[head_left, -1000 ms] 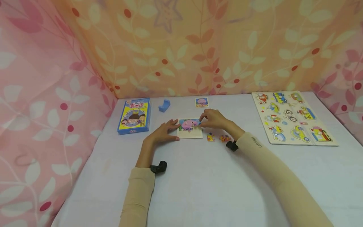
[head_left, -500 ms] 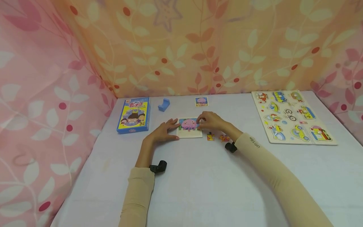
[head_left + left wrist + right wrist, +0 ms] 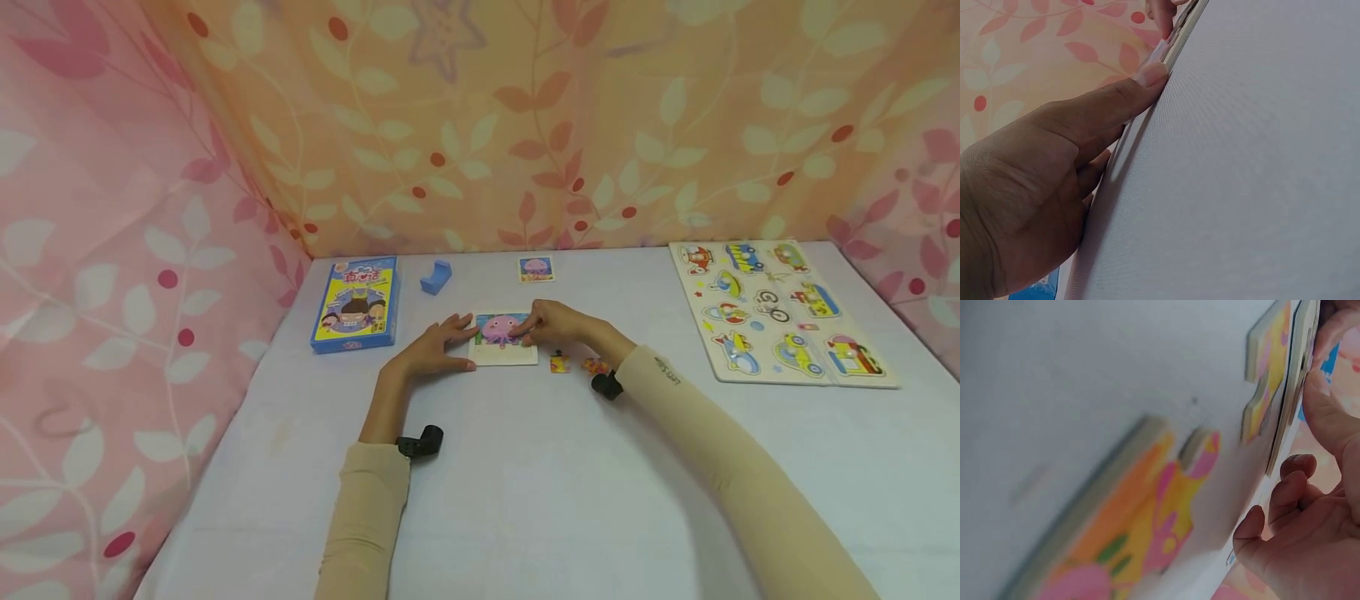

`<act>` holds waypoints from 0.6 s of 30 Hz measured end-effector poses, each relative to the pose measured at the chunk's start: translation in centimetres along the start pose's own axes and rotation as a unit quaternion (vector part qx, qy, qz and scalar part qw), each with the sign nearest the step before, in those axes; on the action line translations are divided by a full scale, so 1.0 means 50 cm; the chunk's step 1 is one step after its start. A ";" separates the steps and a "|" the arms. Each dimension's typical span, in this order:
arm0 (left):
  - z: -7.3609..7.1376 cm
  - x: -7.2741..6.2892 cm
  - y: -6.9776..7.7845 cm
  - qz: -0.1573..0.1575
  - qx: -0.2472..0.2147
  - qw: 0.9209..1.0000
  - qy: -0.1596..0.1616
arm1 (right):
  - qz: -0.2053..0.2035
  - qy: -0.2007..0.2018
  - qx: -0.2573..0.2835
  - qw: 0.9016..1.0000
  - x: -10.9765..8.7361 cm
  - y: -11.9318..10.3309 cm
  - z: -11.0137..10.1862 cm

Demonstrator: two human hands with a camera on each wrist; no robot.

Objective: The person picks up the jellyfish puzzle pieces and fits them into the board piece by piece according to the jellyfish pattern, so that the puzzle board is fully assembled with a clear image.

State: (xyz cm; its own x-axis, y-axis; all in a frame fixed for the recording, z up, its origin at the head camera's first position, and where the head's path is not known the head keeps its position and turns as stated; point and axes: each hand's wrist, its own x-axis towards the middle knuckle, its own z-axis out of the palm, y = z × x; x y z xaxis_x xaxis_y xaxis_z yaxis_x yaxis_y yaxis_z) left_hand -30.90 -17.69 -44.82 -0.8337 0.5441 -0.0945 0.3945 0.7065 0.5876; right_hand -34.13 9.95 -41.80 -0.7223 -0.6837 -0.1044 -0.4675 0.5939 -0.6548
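A small jigsaw tray (image 3: 506, 357) lies in the middle of the table, its upper part filled with a pink octopus picture (image 3: 495, 327) and its lower strip bare. My left hand (image 3: 433, 348) steadies the tray's left side with spread fingers; the left wrist view has its thumb (image 3: 1150, 75) on the edge. With a straight index finger my right hand (image 3: 558, 322) presses the picture's right side. Its other fingers (image 3: 1285, 500) bend loosely in the right wrist view. Beside the tray lies a yellow puzzle piece (image 3: 559, 363), with more orange pieces (image 3: 596, 366) near the right wrist.
Behind the tray lies a matching octopus card (image 3: 536, 268). A blue and yellow box (image 3: 356, 305) and a small blue plastic holder (image 3: 436, 278) stand at the back left. At the right lies a wooden vehicle puzzle board (image 3: 776, 325). Patterned curtains (image 3: 570, 125) surround the table.
My right hand came in over the tray's right side with a blue-edged puzzle piece, let it go in the picture, and now presses with one finger. The left hand has stayed put.
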 end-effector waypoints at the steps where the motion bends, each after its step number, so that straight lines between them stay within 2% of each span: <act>1: 0.000 0.000 0.001 0.000 0.001 1.000 -0.001 | -0.004 -0.001 0.002 1.000 0.001 0.001 -0.002; 5: 0.000 0.001 0.005 0.004 0.003 1.000 -0.002 | -0.004 0.004 -0.008 1.000 -0.002 0.000 -0.006; 13: 0.000 -0.002 0.012 -0.005 -0.004 1.000 0.001 | 0.032 0.020 -0.072 0.997 -0.006 -0.003 -0.005; 18: -0.001 -0.003 0.008 0.000 -0.006 1.000 0.005 | 0.054 0.028 -0.078 0.995 -0.001 -0.001 -0.002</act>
State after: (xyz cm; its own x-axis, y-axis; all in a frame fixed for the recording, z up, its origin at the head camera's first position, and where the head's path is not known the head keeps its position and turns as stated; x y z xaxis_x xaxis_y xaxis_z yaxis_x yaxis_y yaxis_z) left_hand -30.64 -17.48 -44.53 -0.8375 0.5397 -0.0859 0.3905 0.7009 0.5968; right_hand -34.12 10.01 -41.71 -0.7983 -0.5896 -0.1230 -0.4552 0.7243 -0.5178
